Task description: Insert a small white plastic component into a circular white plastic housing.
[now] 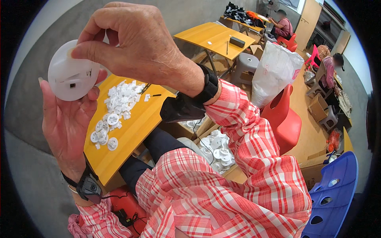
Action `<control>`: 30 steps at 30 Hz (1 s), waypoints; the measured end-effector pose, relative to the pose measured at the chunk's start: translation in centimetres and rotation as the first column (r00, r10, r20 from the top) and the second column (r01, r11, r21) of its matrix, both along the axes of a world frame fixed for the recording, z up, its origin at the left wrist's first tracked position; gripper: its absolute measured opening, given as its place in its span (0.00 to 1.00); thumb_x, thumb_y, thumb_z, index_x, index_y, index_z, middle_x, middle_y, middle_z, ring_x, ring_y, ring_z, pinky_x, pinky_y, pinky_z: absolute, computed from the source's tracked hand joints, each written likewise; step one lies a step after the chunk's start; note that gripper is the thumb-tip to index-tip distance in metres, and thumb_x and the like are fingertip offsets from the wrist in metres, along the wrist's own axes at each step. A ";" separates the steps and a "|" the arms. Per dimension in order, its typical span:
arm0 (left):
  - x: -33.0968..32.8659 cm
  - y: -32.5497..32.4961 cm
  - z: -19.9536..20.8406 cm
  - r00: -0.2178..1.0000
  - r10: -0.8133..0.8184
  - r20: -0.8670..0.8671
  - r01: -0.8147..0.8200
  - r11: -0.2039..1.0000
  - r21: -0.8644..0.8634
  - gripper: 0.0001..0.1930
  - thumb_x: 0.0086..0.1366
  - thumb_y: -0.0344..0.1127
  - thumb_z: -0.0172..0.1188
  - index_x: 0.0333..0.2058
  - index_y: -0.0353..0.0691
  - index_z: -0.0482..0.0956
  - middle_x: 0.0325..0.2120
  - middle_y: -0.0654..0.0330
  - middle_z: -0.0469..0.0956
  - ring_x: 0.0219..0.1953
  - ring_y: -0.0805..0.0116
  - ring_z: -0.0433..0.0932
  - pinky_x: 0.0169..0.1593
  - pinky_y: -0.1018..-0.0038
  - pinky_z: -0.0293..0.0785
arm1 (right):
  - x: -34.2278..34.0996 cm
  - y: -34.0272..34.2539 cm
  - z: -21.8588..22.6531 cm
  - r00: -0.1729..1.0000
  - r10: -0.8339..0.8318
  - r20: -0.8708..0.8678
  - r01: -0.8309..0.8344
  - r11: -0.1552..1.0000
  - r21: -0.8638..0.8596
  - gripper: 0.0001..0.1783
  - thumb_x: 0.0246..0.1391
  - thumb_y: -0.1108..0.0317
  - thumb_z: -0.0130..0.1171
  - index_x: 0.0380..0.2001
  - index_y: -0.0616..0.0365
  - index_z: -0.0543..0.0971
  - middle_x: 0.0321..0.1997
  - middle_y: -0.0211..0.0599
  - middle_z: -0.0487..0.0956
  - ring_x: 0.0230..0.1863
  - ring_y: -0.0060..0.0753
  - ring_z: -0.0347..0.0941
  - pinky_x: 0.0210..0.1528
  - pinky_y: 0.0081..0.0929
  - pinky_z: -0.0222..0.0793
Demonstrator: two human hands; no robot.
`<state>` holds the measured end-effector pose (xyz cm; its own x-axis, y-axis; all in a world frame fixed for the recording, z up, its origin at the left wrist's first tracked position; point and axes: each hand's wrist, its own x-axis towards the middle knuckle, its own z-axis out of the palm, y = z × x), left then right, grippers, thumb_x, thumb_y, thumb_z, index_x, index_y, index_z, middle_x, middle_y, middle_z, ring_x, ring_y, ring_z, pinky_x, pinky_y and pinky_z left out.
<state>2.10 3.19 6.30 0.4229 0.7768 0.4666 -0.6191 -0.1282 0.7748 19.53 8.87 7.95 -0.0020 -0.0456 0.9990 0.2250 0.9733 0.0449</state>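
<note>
A white round plastic disc (65,77) is held up at the upper left, above the table's left side. It has a small square dark hole and a slot in its face. My right hand (127,39) reaches across and pinches its upper right edge between thumb and fingers. From below, my left hand (69,119) supports the disc, palm toward me, with fingers curled around its lower rim. On the yellow table (131,137) lie small white round parts (104,129) and a heap of small white flat pieces (122,97).
An open box (216,152) of white round parts stands beside my legs. Around me are a red chair (283,123), a blue chair back (333,194), a big white sack (274,71), a grey stool (244,67) and another yellow table (212,37). Two people sit farther off.
</note>
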 end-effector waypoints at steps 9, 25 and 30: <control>-1.2 0.3 -1.4 0.999 0.004 0.053 -0.002 0.999 -0.045 0.32 0.66 0.55 0.43 0.59 0.35 0.55 0.49 0.33 0.64 0.40 0.60 0.73 0.47 0.69 0.74 | -0.5 -0.2 -0.3 0.993 0.021 0.115 -0.008 0.994 -0.113 0.11 0.38 0.64 0.67 0.22 0.60 0.81 0.23 0.40 0.77 0.24 0.36 0.75 0.26 0.26 0.71; -1.6 -0.1 -2.0 0.997 0.002 0.075 0.002 0.999 -0.051 0.31 0.66 0.54 0.44 0.57 0.35 0.57 0.49 0.37 0.65 0.40 0.61 0.72 0.44 0.72 0.73 | -1.6 0.2 -0.8 0.998 0.041 0.053 -0.041 0.999 -0.002 0.09 0.39 0.65 0.66 0.21 0.59 0.81 0.23 0.38 0.77 0.25 0.35 0.75 0.26 0.25 0.72; -2.6 0.7 -2.9 0.999 -0.026 0.020 0.027 0.997 -0.069 0.31 0.66 0.55 0.43 0.58 0.37 0.56 0.49 0.37 0.65 0.38 0.64 0.71 0.41 0.74 0.73 | -1.1 0.0 -1.4 0.989 0.076 0.126 -0.055 0.986 -0.157 0.09 0.38 0.65 0.66 0.21 0.59 0.81 0.23 0.38 0.77 0.24 0.35 0.75 0.26 0.25 0.71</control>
